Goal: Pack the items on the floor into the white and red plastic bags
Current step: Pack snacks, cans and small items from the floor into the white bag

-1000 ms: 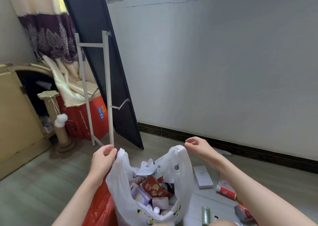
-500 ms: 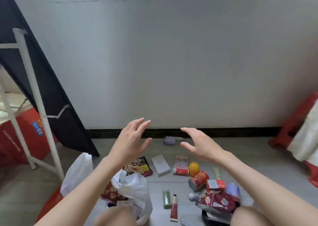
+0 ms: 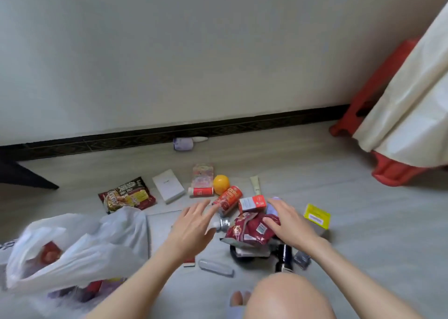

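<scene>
Your right hand point(image 3: 288, 221) is spread open with its fingertips resting on the crumpled red snack pouch point(image 3: 252, 229), not yet closed around it. Your left hand point(image 3: 194, 224) is just as open and empty, fingers reaching toward the red can point(image 3: 229, 198) lying beside the orange point(image 3: 221, 184).

A second ago both hands were pinching the rim of the white plastic bag point(image 3: 80, 243); you have let go, and it has slumped on the floor at your left, partly filled, mouth sagging. Half a second ago the hands hung in the air; now they are down at the pile. So another pick-up is starting, and the bag will probably need reopening.

Many items remain out: a noodle packet point(image 3: 127, 195), a white box point(image 3: 168, 189), a yellow box point(image 3: 316, 215). Labels show print, but none is legible.
</scene>
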